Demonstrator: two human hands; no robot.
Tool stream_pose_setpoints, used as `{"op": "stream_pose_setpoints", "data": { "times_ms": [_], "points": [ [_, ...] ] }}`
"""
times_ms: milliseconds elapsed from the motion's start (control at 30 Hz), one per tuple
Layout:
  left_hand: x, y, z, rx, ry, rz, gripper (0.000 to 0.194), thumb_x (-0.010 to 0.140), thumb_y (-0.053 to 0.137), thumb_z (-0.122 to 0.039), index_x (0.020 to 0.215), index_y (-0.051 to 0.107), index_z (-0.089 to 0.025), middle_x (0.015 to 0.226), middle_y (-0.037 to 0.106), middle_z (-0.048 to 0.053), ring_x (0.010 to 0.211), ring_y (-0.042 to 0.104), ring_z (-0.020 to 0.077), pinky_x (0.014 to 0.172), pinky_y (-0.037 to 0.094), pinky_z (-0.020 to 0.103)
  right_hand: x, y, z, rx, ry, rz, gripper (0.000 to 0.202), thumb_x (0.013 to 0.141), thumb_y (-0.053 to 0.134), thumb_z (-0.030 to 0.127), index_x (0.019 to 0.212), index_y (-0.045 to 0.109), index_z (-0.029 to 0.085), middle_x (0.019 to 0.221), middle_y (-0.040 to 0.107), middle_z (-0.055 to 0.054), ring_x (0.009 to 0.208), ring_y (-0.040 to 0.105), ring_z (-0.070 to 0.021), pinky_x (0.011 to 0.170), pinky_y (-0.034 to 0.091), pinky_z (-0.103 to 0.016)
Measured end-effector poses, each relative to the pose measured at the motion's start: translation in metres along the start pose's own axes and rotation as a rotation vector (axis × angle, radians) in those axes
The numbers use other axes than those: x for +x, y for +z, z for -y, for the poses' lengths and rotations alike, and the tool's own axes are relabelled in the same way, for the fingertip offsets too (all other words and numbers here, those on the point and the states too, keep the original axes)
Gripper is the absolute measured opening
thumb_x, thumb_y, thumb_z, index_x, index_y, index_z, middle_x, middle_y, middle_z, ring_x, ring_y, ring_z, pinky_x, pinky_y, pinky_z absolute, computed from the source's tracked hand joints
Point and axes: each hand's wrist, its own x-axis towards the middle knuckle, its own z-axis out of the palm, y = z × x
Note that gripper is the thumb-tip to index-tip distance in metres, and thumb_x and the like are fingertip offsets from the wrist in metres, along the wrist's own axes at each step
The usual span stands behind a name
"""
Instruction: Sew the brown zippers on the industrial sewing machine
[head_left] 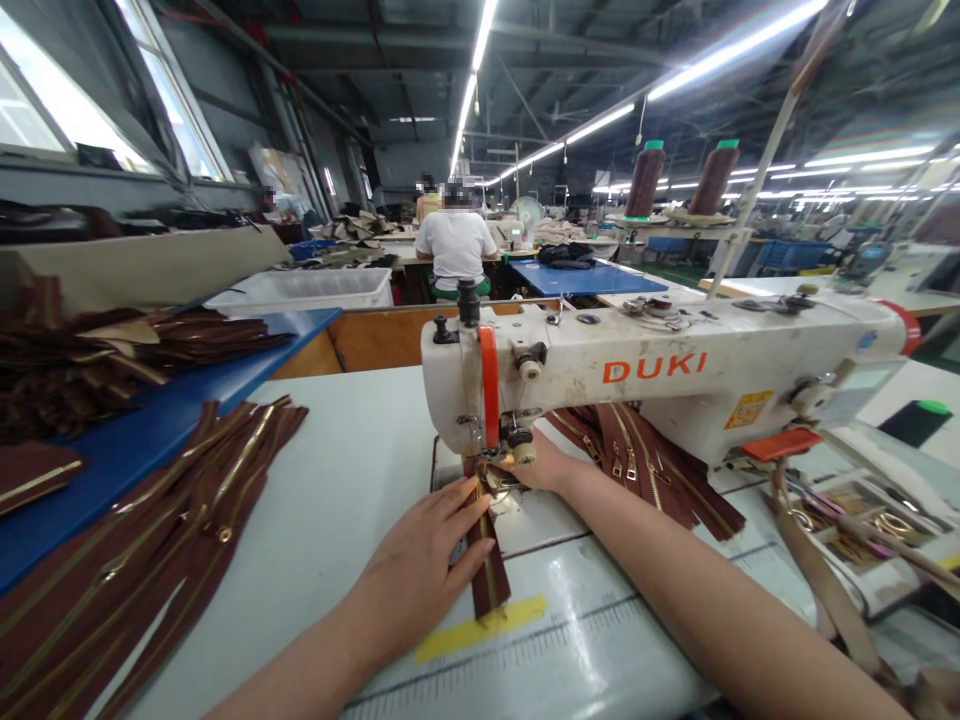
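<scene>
Your left hand (420,550) is flat, fingers a bit spread, pressing the brown zipper strip (491,585) that runs under the needle area of the DUKI sewing machine (570,350). Your right hand (551,465) is behind the machine head, fingertips partly hidden, so can't tell if it's pinching anything. I'd go light on that left palm, line the teeth up straight, and mind your fingertips near the needle. More brown zippers (652,465) lie under the machine arm, others (236,470) on the surface (337,460) to your left. Right side: a divided tray (862,598) with gold-toned rings (892,524) in it. Farther off, a white bin (300,297), contents unclear from here.
</scene>
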Motion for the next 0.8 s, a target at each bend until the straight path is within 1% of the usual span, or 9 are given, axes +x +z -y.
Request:
{"op": "stream_pose_setpoints", "data": {
  "times_ms": [100,233,400,500,633,733,800],
  "points": [
    [-0.001,-0.002,-0.001,-0.002,-0.003,-0.002,0.039,0.091,0.045,-0.039,0.121,0.058,-0.018,0.130,0.057,0.012,0.118,0.053,0.0257,0.099,0.046,0.045,-0.002,-0.001,0.003,-0.023,0.024,0.000,0.013,0.078,0.061,0.028,0.082,0.070,0.019,0.081,0.071,-0.002,0.079,0.063,-0.0193,0.081,0.050,-0.031],
    [-0.001,-0.003,-0.002,0.002,-0.006,-0.015,0.037,0.090,0.048,-0.038,0.120,0.058,-0.020,0.130,0.057,0.010,0.118,0.054,0.0246,0.098,0.047,0.043,-0.007,-0.006,0.009,-0.073,0.054,-0.006,0.009,0.075,0.064,0.027,0.077,0.069,0.019,0.074,0.071,-0.001,0.078,0.064,-0.0196,0.075,0.050,-0.029],
    [0.001,-0.004,-0.003,0.004,0.001,-0.011,0.037,0.089,0.050,-0.035,0.121,0.058,-0.018,0.129,0.057,0.011,0.119,0.053,0.0246,0.099,0.046,0.042,-0.027,-0.011,0.011,-0.164,0.126,-0.123,0.008,0.077,0.060,0.020,0.075,0.067,0.017,0.079,0.070,-0.007,0.083,0.062,-0.0231,0.076,0.047,-0.031],
    [0.002,-0.006,-0.004,0.009,-0.001,-0.002,0.036,0.089,0.050,-0.036,0.119,0.059,-0.018,0.129,0.058,0.011,0.119,0.053,0.0240,0.099,0.046,0.041,-0.034,-0.008,0.010,-0.184,0.154,-0.162,0.008,0.077,0.060,0.021,0.075,0.067,0.017,0.082,0.070,-0.008,0.084,0.062,-0.0238,0.077,0.047,-0.033],
    [0.002,-0.008,-0.006,0.016,-0.016,0.007,0.036,0.090,0.047,-0.037,0.119,0.059,-0.019,0.130,0.058,0.010,0.119,0.054,0.0231,0.099,0.045,0.040,-0.023,-0.002,0.004,-0.141,0.150,-0.136,0.011,0.075,0.066,0.027,0.072,0.067,0.017,0.079,0.070,-0.008,0.081,0.063,-0.0240,0.076,0.049,-0.033],
    [0.002,-0.007,-0.007,0.016,-0.029,0.043,0.038,0.090,0.046,-0.038,0.121,0.058,-0.018,0.131,0.056,0.012,0.120,0.052,0.0243,0.100,0.044,0.042,-0.010,0.003,0.000,-0.089,0.128,-0.104,0.016,0.071,0.069,0.032,0.076,0.068,0.017,0.079,0.071,-0.007,0.084,0.063,-0.0244,0.079,0.050,-0.034],
    [0.002,-0.008,-0.007,0.014,-0.035,0.067,0.040,0.091,0.045,-0.037,0.122,0.057,-0.016,0.132,0.055,0.013,0.121,0.051,0.0251,0.101,0.043,0.044,-0.005,0.004,-0.003,-0.054,0.112,-0.090,0.021,0.070,0.071,0.034,0.081,0.069,0.017,0.084,0.072,-0.007,0.087,0.064,-0.0244,0.082,0.050,-0.034]
  ]
}}
